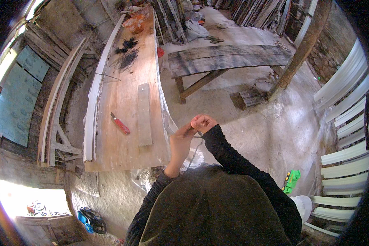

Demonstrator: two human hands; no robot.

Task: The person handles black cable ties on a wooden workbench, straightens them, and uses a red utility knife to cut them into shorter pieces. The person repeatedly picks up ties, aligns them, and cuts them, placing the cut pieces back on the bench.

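My left hand point(182, 140) and my right hand point(205, 122) meet in front of my body, just off the right edge of the long plywood table point(123, 151). Both are closed, fingertips pinched close together. A thin dark cord point(195, 150) runs down from between them toward my lap; its upper end is hidden by the fingers. On the tabletop to the left lie a red-handled knife point(120, 124) and a flat grey strip point(144, 119). Farther up the table are tangled dark strands point(128, 59) and a black bundle point(127, 44).
An orange basin point(134, 24) sits at the table's far end. Long white strips point(93, 106) line its left edge. Beyond stands a low wooden bench point(229, 57), beside a slanted post point(301, 53). White slats point(344, 164) stand right, near a green toy truck point(290, 182).
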